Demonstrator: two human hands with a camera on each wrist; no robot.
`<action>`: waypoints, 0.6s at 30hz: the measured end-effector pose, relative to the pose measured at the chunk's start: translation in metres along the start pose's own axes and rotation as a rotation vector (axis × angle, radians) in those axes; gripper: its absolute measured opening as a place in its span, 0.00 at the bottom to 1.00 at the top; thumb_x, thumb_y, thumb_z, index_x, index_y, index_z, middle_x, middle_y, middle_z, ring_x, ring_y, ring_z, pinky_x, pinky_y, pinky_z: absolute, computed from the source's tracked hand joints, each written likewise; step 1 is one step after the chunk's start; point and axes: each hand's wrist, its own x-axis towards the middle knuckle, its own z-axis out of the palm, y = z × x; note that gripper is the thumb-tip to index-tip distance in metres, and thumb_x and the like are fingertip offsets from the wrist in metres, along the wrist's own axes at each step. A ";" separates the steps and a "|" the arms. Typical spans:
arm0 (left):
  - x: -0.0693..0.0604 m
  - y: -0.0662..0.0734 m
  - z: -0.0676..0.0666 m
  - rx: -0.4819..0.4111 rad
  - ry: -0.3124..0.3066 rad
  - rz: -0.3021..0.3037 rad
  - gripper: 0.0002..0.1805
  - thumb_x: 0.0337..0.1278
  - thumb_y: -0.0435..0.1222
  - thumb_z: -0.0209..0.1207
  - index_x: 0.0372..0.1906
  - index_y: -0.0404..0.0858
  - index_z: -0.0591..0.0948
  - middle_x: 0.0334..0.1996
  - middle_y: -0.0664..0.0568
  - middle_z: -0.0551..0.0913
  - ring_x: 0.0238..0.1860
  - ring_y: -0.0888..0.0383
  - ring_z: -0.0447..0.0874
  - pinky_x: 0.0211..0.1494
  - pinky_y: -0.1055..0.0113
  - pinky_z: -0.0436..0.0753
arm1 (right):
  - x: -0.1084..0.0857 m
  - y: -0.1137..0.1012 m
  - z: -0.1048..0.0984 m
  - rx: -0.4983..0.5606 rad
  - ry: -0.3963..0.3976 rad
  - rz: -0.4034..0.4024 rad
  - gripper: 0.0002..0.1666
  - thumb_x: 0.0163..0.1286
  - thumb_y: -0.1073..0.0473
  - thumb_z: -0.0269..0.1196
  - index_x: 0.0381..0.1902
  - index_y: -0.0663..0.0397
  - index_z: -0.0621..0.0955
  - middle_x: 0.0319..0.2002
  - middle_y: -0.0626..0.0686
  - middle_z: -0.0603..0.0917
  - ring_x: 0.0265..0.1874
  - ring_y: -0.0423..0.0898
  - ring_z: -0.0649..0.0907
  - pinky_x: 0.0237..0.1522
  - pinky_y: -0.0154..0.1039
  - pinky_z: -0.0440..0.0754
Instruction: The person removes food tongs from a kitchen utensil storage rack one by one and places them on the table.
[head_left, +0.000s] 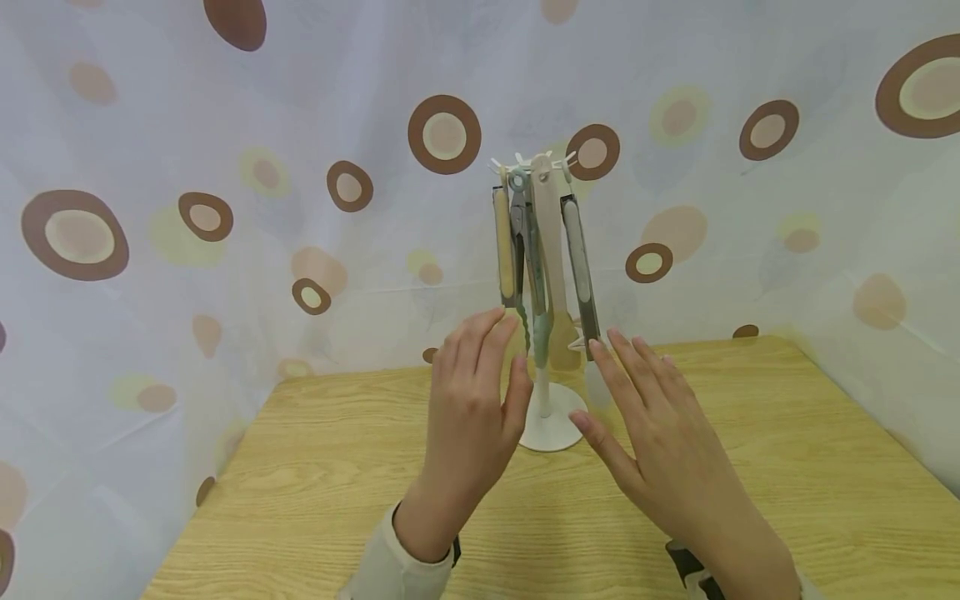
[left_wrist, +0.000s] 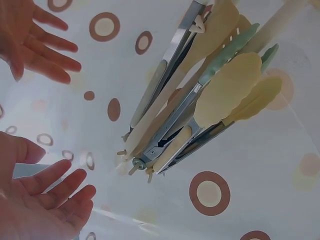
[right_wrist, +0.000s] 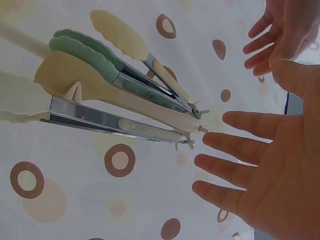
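Note:
My left hand (head_left: 468, 408) and right hand (head_left: 667, 450) are raised with fingers extended, one on either side of a white utensil stand (head_left: 555, 433), holding nothing. Kitchen tools hang from its top hooks. Nearest the left hand in the head view are yellow-tipped tongs (head_left: 503, 250). Green-tipped tongs (right_wrist: 85, 52) hang beside a beige spatula (right_wrist: 60, 75). White-tipped tongs (head_left: 577, 250) hang on the right, nearest the right hand. My hands partly overlap the lower tips of the tools in the head view; whether they touch them I cannot tell.
The stand rests on a wood-grain table (head_left: 300, 500). Behind and beside it hangs a pale curtain (head_left: 247, 275) with brown and beige oval prints. Dark bands show at both wrists.

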 end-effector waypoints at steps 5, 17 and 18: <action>0.010 -0.004 0.002 -0.010 0.056 0.050 0.14 0.67 0.32 0.48 0.51 0.30 0.78 0.51 0.41 0.78 0.52 0.45 0.76 0.56 0.57 0.74 | 0.000 0.000 0.000 0.000 0.001 -0.003 0.39 0.75 0.37 0.44 0.72 0.57 0.63 0.69 0.62 0.65 0.68 0.63 0.64 0.69 0.57 0.55; 0.028 -0.015 0.009 -0.034 0.103 0.127 0.14 0.62 0.28 0.49 0.50 0.28 0.79 0.49 0.41 0.79 0.51 0.45 0.76 0.57 0.56 0.73 | 0.000 0.001 -0.001 -0.003 -0.003 0.002 0.38 0.75 0.37 0.45 0.71 0.57 0.64 0.69 0.62 0.65 0.68 0.63 0.64 0.69 0.56 0.54; 0.030 -0.016 0.009 -0.034 0.102 0.138 0.15 0.62 0.28 0.49 0.50 0.28 0.78 0.50 0.41 0.79 0.52 0.45 0.76 0.57 0.56 0.73 | 0.000 0.001 -0.001 -0.003 -0.002 0.003 0.38 0.75 0.37 0.45 0.71 0.57 0.64 0.69 0.62 0.65 0.68 0.63 0.64 0.69 0.56 0.54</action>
